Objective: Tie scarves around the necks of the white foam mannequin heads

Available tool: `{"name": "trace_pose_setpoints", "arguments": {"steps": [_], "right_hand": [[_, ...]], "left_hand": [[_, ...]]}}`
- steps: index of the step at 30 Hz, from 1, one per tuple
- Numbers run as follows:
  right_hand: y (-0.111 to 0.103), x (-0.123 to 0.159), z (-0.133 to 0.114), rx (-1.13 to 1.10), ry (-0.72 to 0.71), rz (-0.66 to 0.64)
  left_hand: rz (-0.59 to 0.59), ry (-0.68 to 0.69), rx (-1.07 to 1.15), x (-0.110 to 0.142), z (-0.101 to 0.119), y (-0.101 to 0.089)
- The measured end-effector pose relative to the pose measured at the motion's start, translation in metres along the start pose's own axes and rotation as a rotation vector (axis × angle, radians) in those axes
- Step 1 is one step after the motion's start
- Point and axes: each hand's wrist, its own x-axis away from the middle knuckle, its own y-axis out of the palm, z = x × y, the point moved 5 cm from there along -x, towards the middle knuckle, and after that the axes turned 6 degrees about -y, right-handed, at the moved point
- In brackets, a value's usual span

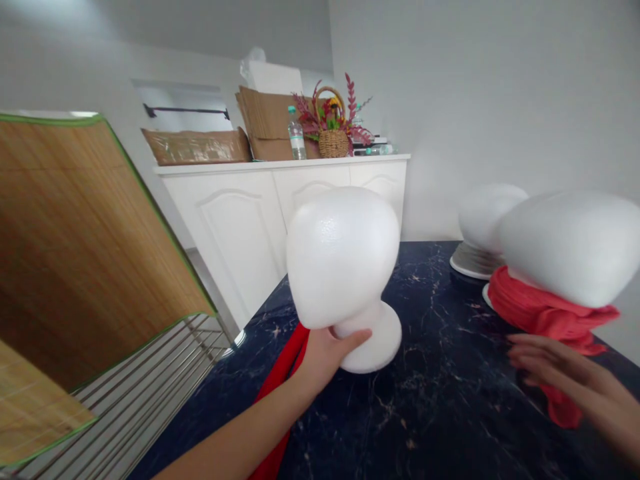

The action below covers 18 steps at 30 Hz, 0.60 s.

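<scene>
Foam head [343,257] stands tilted on our dark marble table [440,407], our left hand [325,353] gripping its neck, our right hand [560,373] open beside the coral scarf [535,310]; next, we judge, steadying it upright.

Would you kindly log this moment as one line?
left hand: grips foam head at neck | right hand: open, beside red scarf | surface: dark marble table

White foam head [343,257] in the grip, red cloth [280,387] beneath the wrist, dark blue marbled tabletop [440,400] under both.
</scene>
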Motion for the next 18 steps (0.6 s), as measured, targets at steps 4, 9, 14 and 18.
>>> {"name": "trace_pose_setpoints", "arguments": {"steps": [4,9,14,18], "right_hand": [[0.089,0.017,-0.047,-0.100,-0.051,-0.301],[0.133,0.014,-0.075,-0.137,-0.083,-0.331],[0.126,-0.011,-0.072,-0.150,-0.196,-0.283],[0.120,-0.023,-0.055,-0.229,-0.229,-0.225]], "left_hand": [[-0.067,-0.034,0.068,0.021,0.000,0.039],[-0.145,-0.026,0.098,0.031,0.005,0.064],[-0.225,-0.007,0.072,0.040,0.008,0.070],[-0.261,0.021,-0.061,0.043,0.005,0.074]]}}
